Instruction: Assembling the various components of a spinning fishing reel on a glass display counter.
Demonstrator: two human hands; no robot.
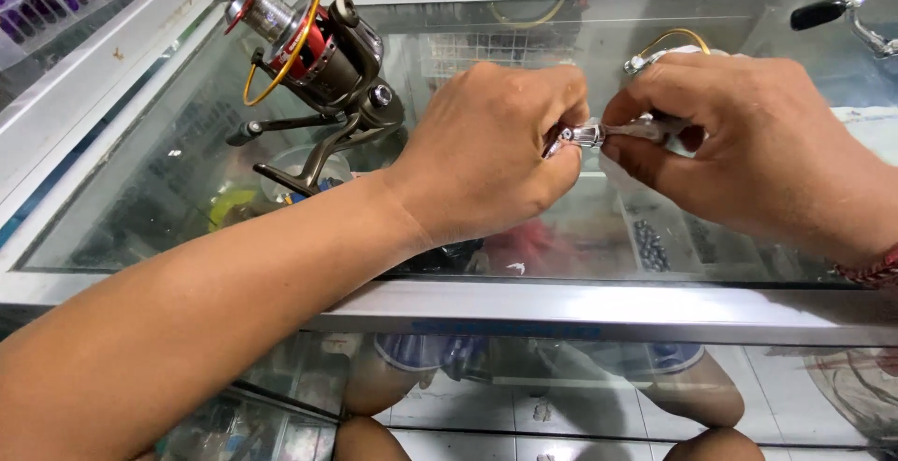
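Two hands are being held together over the glass table [599, 311]: the left hand [486, 148] and right hand [748, 138] are both clamped on a small metal part [585, 134]. A reel [313, 50] is standing left, a black-knobbed handle [847, 17] lying far right.

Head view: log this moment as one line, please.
left hand: pinching small metal part | right hand: gripping its other end | spinning reel: on glass counter
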